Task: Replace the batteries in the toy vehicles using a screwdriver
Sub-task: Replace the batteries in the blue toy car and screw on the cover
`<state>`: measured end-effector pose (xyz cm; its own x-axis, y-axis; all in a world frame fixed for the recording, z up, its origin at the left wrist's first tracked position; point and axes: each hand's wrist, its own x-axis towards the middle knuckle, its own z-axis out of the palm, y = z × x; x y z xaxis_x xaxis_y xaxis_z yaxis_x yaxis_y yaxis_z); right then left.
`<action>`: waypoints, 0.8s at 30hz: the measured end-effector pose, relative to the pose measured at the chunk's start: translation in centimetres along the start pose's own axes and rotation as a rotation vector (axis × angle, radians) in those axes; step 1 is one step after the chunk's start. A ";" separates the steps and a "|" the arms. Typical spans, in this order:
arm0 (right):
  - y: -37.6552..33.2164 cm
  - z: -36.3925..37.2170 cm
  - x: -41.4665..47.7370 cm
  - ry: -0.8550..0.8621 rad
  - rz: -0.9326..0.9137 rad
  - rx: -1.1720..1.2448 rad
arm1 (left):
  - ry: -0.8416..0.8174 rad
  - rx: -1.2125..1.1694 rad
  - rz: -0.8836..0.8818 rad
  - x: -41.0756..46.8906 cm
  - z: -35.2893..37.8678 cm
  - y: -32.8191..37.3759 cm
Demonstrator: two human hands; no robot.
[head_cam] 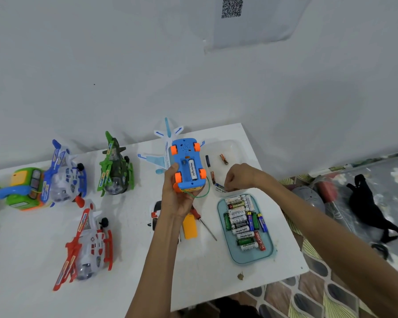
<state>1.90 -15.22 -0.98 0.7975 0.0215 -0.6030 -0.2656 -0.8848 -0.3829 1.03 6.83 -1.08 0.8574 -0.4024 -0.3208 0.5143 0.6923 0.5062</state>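
Note:
My left hand [174, 198] grips a blue toy car [187, 165] with orange wheels, held belly-up above the table. Its battery bay is uncovered and a white Heybright battery [192, 171] lies in it. A green cord hangs from the car's near end. My right hand [238, 176] reaches down just beyond the teal tray [269, 255] of batteries, its fingers pinching a white battery [220, 188] that lies on the table. A red-handled screwdriver [205, 222] and a yellow battery cover [190, 226] lie on the table under my left wrist.
A clear tray [233, 146] behind my right hand holds small batteries. A white and blue toy plane [161, 154] lies behind the car. Green [115, 166], blue [66, 173] and red [90, 246] toy helicopters and a green toy phone [23, 189] stand at the left.

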 end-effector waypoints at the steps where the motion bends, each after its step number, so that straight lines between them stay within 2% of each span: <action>1: -0.1 0.0 0.0 -0.002 -0.003 0.025 | 0.001 -0.005 -0.001 0.0 0.0 -0.1; 8: -1.0 1.5 0.1 0.147 -0.050 0.087 | 0.000 -0.021 -0.011 -0.1 0.2 -0.3; 12: -2.0 2.3 0.1 0.251 -0.042 -0.088 | -0.018 -0.021 -0.023 -0.1 0.1 -0.5; 15: -2.6 2.5 0.2 0.260 -0.031 -0.138 | -0.028 -0.003 -0.024 -0.1 0.0 -0.7; 19: -2.0 1.5 0.0 0.302 -0.042 0.072 | -0.023 0.009 -0.023 -0.2 0.2 -0.6; 21: -1.8 0.6 -0.9 0.399 -0.057 0.282 | -0.003 0.016 -0.007 -0.5 0.3 -0.4; 24: -2.2 -0.8 -3.6 0.401 -0.156 0.666 | 0.026 0.030 -0.014 -0.9 0.6 -0.1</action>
<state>0.08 -13.70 2.55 0.9529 -0.1589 -0.2584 -0.3020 -0.4176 -0.8570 0.24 6.81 -0.35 0.8495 -0.3960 -0.3486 0.5270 0.6684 0.5249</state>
